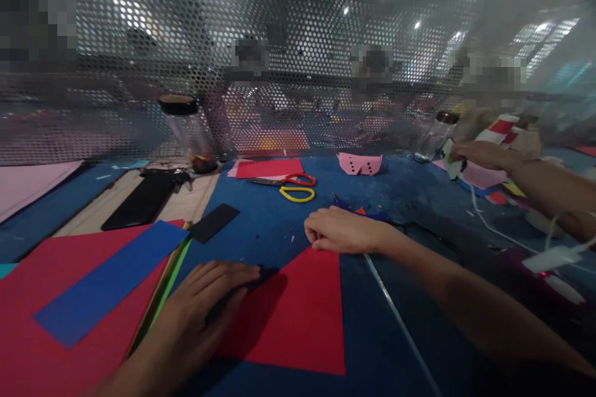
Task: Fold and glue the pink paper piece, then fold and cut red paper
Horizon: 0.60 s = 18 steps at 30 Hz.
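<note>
Work in the head view looks early: the red sheet shows no drawing or cut-outs, and the scissors lie beyond it on the blue table, in neither hand; how much remains, I cannot tell. The sheet lies between the hands, plain and matte, its upper-left edge slanted. The left hand rests loose-fingered at its left side, gripping nothing; the right hand curls over its top corner, whether pinching or pressing I cannot tell.
</note>
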Each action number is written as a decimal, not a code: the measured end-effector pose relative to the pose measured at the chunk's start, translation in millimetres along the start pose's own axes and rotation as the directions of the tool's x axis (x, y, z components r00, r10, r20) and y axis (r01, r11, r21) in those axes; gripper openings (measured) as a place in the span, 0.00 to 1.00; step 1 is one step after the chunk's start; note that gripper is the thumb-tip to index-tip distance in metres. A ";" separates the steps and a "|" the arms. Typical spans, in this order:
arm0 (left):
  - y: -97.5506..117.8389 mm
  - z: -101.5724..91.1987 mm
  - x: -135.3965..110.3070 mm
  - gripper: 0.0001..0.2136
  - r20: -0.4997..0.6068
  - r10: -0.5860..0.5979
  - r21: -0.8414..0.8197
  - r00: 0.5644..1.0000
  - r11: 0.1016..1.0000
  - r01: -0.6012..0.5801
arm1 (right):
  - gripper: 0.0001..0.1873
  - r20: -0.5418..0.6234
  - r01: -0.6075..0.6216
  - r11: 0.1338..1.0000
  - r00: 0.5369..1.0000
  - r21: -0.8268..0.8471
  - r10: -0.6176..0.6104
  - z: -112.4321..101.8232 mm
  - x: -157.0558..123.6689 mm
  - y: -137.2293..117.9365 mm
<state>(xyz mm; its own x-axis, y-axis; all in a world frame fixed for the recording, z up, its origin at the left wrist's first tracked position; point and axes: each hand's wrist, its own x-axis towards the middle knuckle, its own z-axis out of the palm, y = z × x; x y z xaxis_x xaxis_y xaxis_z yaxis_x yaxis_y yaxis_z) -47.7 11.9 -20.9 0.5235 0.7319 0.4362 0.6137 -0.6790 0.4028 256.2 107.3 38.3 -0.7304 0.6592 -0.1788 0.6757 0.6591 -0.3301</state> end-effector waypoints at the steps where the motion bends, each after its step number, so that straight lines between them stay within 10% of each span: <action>1: 0.5 -0.9 0.1 0.11 -0.009 -0.024 -0.011 1.000 1.000 0.024 | 0.02 0.000 0.005 1.000 1.000 0.016 -0.005 -0.4 0.5 -0.5; 10: 6.7 -15.7 10.8 0.12 -0.148 -0.275 -0.142 0.950 0.956 0.255 | 0.06 -0.238 -0.056 0.971 0.965 0.231 0.112 -39.3 -17.3 -9.8; 18: -3.2 -17.0 19.9 0.25 -0.027 -0.724 -0.700 0.689 0.505 0.504 | 0.12 -0.325 -0.100 0.900 0.911 0.425 0.254 -49.6 -42.6 4.4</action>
<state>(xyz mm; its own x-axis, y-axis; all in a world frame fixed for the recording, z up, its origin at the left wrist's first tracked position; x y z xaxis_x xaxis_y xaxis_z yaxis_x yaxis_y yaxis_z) -49.3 27.7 0.2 -0.1001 0.9945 0.0303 0.1604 -0.0139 0.9870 295.2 100.0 90.4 -0.4610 0.8857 0.0540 0.6382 0.3732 -0.6734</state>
